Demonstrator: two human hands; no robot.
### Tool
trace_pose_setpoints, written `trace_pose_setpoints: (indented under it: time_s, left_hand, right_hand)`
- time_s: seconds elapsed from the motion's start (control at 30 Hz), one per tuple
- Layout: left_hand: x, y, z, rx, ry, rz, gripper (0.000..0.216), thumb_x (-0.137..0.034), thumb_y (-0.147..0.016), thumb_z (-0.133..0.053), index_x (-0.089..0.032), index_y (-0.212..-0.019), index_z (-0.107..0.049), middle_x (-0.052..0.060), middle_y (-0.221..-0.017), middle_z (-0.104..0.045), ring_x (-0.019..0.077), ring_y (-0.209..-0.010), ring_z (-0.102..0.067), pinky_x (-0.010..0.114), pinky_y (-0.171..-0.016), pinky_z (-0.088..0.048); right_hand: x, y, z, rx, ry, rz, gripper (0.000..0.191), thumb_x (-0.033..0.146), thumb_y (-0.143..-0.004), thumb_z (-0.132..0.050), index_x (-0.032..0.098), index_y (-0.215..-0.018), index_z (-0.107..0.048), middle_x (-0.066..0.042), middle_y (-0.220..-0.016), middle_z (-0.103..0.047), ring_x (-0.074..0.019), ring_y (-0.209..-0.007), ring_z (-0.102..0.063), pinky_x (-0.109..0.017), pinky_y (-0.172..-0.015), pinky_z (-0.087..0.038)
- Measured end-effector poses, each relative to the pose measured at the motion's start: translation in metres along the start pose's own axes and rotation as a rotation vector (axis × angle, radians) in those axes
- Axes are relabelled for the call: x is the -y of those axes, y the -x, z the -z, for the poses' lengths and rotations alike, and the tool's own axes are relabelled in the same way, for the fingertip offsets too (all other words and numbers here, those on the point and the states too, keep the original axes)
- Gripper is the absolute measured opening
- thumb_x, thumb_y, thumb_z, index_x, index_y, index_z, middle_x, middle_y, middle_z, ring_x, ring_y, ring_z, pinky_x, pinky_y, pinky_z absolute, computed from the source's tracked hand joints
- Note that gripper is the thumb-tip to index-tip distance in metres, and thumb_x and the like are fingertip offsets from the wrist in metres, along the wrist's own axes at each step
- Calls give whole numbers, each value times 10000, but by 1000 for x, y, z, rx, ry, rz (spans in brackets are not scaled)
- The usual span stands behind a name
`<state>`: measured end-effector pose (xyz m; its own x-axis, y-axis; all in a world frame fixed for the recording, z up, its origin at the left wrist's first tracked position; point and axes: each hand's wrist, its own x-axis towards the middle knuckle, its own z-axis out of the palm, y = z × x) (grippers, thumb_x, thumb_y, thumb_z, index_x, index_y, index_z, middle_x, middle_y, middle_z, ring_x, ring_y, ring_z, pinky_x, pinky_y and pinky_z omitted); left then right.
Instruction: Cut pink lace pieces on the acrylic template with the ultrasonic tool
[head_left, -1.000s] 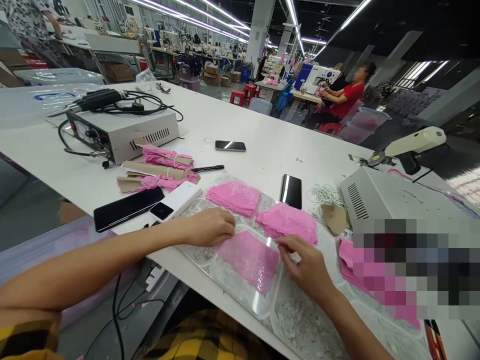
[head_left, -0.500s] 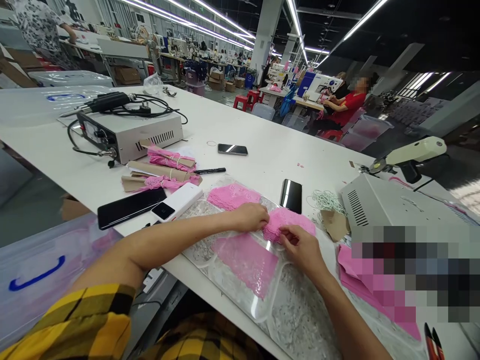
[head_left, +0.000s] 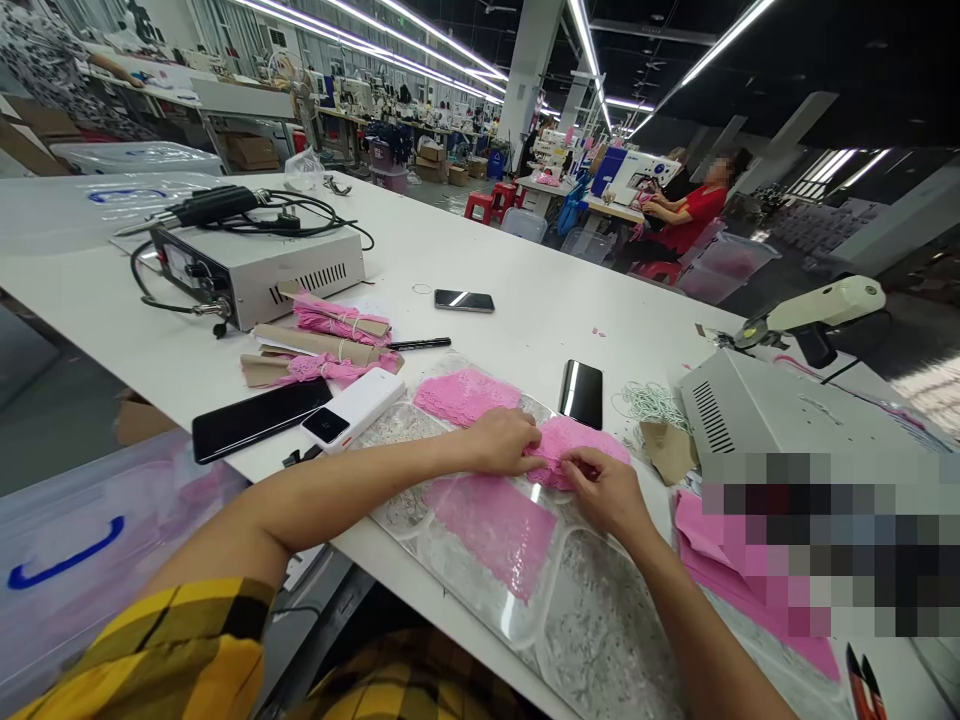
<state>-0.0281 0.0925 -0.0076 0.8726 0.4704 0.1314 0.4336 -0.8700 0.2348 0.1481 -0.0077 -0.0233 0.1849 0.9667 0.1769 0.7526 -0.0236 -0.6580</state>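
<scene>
A stack of pink lace pieces (head_left: 585, 438) lies at the far side of a clear plastic sheet with rounded outlines (head_left: 517, 625). My left hand (head_left: 501, 441) is at the stack's left edge, fingers curled and thumb stretched along the lace, gripping that edge. At the near edge, my right hand (head_left: 606, 492) pinches the lace between thumb and forefinger. A second pink lace stack (head_left: 465, 396) sits just beyond my left wrist. Nearer to me, a single flat pink lace piece (head_left: 499, 530) shows in the middle of the sheet.
Around the sheet are a black phone (head_left: 581, 394), another phone (head_left: 464, 300), a white power bank (head_left: 358, 408) and tied pink bundles (head_left: 341, 320). A grey control box (head_left: 262, 270) stands left. Tangled thread (head_left: 649, 400) and pink fabric (head_left: 739, 585) lie right. A person in red (head_left: 679, 225) sits beyond.
My left hand's thumb has moved apart from its fingers and stretched along the lace edge. The right hand stays in almost the same place at the stack.
</scene>
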Motion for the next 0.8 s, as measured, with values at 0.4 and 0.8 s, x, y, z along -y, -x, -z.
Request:
trace_pose_setpoints:
  time_s: [0.4,0.8]
  left_hand:
    - [-17,-20,0,-143,-5,-22,128,-159,-895,-544,-162,-897,-672,83,-1034,-671,223,-1007,-598,350,-887,-444]
    - [-73,-24,-6,-255,100,177,295,-448,-856,-626,-157,-905,-631,95,-1031,-625,261,-1006,-568,430,-912,-428]
  right_hand:
    - [7,-2,7,-59,-3,8,302,488,-732,-555,202,-789,-634,-35,-732,-666,-150,-572,-546,-285,-563,-433]
    - [16,-20,41,-392,-2,-102,161,341,-714,-534,206,-735,-620,-30,-622,-654,-181,-588,-601,-328,-646,-473]
